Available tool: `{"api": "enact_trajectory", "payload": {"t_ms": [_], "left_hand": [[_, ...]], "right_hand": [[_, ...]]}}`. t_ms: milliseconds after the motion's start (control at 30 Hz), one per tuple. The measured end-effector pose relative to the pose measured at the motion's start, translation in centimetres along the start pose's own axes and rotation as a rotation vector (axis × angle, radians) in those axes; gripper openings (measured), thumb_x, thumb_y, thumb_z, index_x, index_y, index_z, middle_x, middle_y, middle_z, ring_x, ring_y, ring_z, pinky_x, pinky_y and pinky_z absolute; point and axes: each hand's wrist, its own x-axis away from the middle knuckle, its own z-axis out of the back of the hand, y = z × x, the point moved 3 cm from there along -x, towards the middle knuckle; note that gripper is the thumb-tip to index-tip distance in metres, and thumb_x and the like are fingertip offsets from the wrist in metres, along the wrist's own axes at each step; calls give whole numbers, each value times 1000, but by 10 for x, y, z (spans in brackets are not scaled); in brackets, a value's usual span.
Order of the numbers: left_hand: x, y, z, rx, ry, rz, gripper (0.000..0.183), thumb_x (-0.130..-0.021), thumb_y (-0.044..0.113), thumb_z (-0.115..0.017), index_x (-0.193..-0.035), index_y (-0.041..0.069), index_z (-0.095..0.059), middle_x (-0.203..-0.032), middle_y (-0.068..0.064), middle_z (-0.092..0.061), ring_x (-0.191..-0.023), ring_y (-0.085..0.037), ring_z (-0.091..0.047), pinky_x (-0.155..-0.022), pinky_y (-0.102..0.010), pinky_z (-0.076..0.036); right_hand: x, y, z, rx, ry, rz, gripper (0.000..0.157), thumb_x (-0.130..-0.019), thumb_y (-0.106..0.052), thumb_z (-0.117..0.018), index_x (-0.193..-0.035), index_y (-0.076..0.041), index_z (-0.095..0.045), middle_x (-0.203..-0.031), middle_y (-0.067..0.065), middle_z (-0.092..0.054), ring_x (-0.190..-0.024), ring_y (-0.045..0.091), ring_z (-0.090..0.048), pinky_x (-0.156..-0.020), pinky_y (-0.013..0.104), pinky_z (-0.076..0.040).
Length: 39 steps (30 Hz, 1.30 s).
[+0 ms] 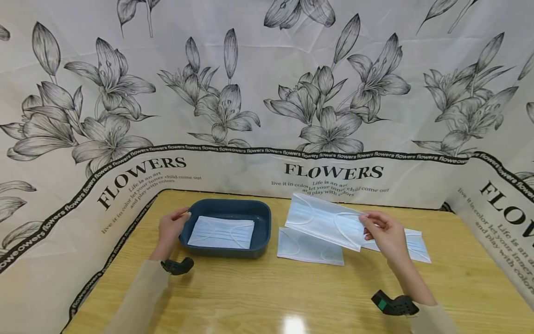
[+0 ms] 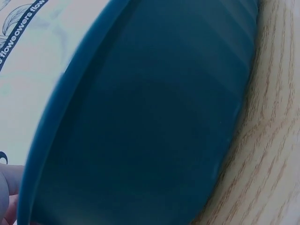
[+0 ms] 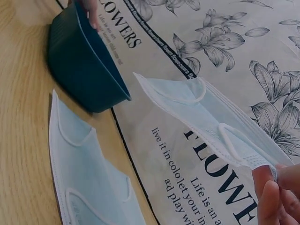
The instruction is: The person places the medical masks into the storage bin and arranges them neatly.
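My right hand [image 1: 385, 232] pinches a pale blue face mask [image 1: 323, 221] by its right end, holding it tilted above the table. The mask's white ear loops show in the right wrist view too, where fingers [image 3: 268, 194] close on its near corner. My left hand [image 1: 172, 227] grips the left rim of a dark blue plastic basin [image 1: 263, 232], whose outer wall fills the left wrist view. Inside the basin lies another mask [image 1: 221, 233], flat. A mask [image 1: 308, 250] rests on the table below the held one, and one more [image 1: 418, 246] lies partly hidden behind my right hand.
The light wood table [image 1: 233, 297] ends at the back against a white cloth [image 1: 233, 171] printed with flowers and lettering. The same cloth rises at the left and right sides. A black band sits on each wrist.
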Motion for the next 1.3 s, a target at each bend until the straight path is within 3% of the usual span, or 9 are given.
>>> {"api": "enact_trajectory", "payload": {"t_ms": [100, 367, 700, 1300], "left_hand": [[2, 0, 1, 7, -11, -1, 40, -97, 23, -57, -133, 6, -58, -138, -20, -52, -122, -32, -50, -100, -42, -42], [4, -2, 6, -11, -10, -8, 40, -97, 23, -56, -133, 7, -58, -136, -20, -53, -121, -32, -49, -97, -40, -42], [0, 8, 4, 2, 19, 7, 39, -96, 24, -58, -132, 9, -60, -137, -18, -54, -124, -31, -50, -102, -44, -43], [2, 3, 1, 4, -12, 6, 40, -96, 22, -57, -132, 6, -58, -137, -21, -52, -123, -33, -49, -102, -45, -42]], "right_hand": [[9, -14, -9, 24, 1, -17, 24, -90, -31, -67, -102, -10, -68, -72, -16, -66, -60, 4, -58, -56, 22, -53], [16, -28, -32, 35, -26, -57, 35, -93, -20, -64, -116, 6, -61, -68, -21, -62, -61, 2, -57, -56, 20, -53], [13, -37, -57, -49, -32, -83, 33, -93, -20, -64, -113, 5, -61, -71, -20, -64, -62, 2, -56, -57, 19, -52], [15, -44, -93, -183, -56, -124, 27, -92, -15, -65, -112, 4, -63, -69, -18, -65, -60, 3, -56, -56, 18, -51]]}}
